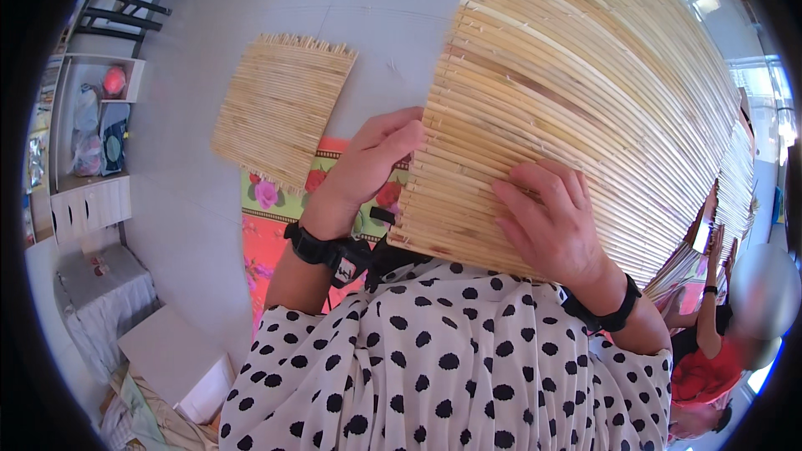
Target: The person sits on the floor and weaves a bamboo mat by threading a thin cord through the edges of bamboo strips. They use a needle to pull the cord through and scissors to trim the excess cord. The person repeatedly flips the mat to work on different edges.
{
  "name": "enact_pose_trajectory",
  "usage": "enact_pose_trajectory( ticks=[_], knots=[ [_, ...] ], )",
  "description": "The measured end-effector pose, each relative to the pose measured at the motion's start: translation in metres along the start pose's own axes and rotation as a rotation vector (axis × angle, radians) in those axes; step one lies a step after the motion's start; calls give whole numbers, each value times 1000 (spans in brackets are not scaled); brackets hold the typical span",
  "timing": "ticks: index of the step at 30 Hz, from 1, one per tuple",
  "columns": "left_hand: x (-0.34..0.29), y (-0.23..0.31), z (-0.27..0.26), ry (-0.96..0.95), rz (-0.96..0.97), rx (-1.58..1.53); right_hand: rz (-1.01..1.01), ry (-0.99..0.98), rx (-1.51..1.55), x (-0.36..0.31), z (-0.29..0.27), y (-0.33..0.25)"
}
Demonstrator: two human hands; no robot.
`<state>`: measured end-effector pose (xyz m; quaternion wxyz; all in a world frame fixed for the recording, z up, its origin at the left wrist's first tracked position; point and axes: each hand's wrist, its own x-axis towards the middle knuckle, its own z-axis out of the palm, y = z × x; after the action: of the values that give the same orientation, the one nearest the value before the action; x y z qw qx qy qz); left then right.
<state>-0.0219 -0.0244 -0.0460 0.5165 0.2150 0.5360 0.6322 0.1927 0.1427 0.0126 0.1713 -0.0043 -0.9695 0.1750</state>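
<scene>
A large mat of thin straw-coloured reeds, bound side by side with thread, reaches from my lap toward the upper right. My left hand is closed at its left edge, with the fingers close together and the tips partly hidden there. On the mat's near part rests my right hand, palm down, its fingers apart and slightly bent on the reeds. Short thread ends stick out along the stitched rows. A smaller reed mat with uneven ends lies on the floor to the left.
Under the smaller mat lies a floral red and green cloth. Shelves with bags, a grey covered box and a white box stand left. A dark metal rack is far left. At right, a person in red handles another mat.
</scene>
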Motion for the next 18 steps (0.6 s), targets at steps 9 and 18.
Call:
enact_pose_trajectory(
  ticks=[9, 18],
  knots=[
    [-9, -19, -25, -90, 45, 38, -58, 129, -22, 5, 15, 11],
    [9, -14, 4, -117, 93, -238, -61, 176, -34, 7, 18, 10]
  ],
)
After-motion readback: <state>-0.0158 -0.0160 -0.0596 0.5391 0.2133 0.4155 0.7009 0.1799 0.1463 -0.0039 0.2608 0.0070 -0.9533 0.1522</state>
